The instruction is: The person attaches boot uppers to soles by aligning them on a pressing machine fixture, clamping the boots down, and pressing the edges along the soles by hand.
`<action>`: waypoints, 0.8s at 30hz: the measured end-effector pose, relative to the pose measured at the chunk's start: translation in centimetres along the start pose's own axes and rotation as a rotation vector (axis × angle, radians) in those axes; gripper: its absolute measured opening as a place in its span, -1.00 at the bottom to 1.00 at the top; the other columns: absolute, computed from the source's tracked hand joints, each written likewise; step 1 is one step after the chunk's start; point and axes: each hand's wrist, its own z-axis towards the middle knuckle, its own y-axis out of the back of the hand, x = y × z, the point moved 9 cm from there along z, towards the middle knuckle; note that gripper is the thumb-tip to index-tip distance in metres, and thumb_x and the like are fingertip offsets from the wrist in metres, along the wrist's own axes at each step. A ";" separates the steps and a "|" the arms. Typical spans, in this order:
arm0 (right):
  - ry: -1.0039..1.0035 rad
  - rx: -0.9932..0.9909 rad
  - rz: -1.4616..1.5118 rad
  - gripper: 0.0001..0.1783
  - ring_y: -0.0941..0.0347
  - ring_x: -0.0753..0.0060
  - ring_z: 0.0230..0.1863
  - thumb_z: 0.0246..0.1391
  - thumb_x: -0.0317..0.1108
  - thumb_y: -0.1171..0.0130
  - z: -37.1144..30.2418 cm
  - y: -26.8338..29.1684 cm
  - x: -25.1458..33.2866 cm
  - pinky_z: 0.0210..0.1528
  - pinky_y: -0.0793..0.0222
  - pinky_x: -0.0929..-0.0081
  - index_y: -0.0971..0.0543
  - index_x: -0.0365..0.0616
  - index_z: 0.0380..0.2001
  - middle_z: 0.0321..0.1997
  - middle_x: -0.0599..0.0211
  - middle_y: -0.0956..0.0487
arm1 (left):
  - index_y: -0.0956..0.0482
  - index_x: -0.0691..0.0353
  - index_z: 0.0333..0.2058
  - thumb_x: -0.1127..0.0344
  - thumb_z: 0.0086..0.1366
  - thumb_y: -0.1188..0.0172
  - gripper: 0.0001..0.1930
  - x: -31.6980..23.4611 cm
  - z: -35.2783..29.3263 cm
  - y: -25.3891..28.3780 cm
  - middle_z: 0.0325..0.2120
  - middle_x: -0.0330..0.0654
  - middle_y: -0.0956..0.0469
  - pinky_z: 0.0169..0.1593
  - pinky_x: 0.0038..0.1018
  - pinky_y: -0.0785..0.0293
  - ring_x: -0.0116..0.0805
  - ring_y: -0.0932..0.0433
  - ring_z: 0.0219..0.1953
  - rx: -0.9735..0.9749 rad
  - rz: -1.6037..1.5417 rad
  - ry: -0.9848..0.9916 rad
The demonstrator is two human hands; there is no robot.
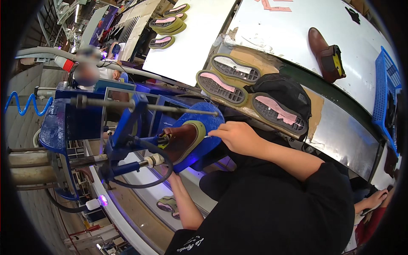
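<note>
Right hand (238, 136), at the centre of the frame, with the fingers drawn into a narrow pinch on a thin pale stick (209, 136). The left hand (167, 171) lies lower and farther left, under the shoe; its fingers are hidden, so its grip cannot be told. The largest body is the blue machine (123, 146), which spans the left half, its rods and hoses pointing toward the middle. Next in size comes the round-ended blue pad (207, 111), whose rim passes just beside the right fingertips. Against this pad sits the brown shoe (180, 142), slightly left of the frame's centre. It lies to the left of the right hand and a little below it — its foreshortened length slanting from upper right to lower left, its opening toward the machine. Smaller again is the green sole (201, 131), its edge curving along the shoe's right side and facing the right hand. The stick, smallest of all, points left at this edge — contact between the two cannot be told. At the sole edge, the right hand is the nearer one.
</note>
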 end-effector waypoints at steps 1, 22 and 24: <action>-0.006 0.000 0.004 -0.70 -0.59 0.13 -0.25 0.08 -0.49 -0.17 0.7 -0.9 -0.7 -0.20 -0.53 0.18 -0.67 -0.08 -0.10 -0.35 0.25 -0.60 | -0.49 0.05 0.18 -0.24 0.51 0.06 -0.45 0.4 -1.4 1.3 0.13 -0.06 -0.54 0.06 -0.09 -0.51 -0.08 -0.52 0.14 -0.041 0.016 -0.004; 0.094 0.053 -0.330 -0.92 -0.66 0.02 -0.39 -0.16 -0.42 -0.24 8.2 -7.5 -3.7 -0.40 -0.55 0.15 -0.69 -0.13 -0.60 -0.48 0.08 -0.66 | -0.38 0.00 0.26 -0.17 0.52 0.03 -0.49 0.4 -1.3 6.4 0.16 -0.21 -0.47 0.04 -0.10 -0.48 -0.07 -0.52 0.09 -0.053 0.294 0.252; 0.094 0.043 -0.333 -0.92 -0.66 0.02 -0.39 -0.17 -0.42 -0.25 8.3 -7.6 -3.6 -0.41 -0.55 0.16 -0.69 -0.14 -0.60 -0.47 0.07 -0.67 | -0.46 0.05 0.18 -0.08 0.57 0.06 -0.57 -0.3 -1.6 5.8 0.03 -0.15 -0.59 -0.04 -0.11 -0.56 -0.09 -0.60 -0.01 -0.092 0.299 0.237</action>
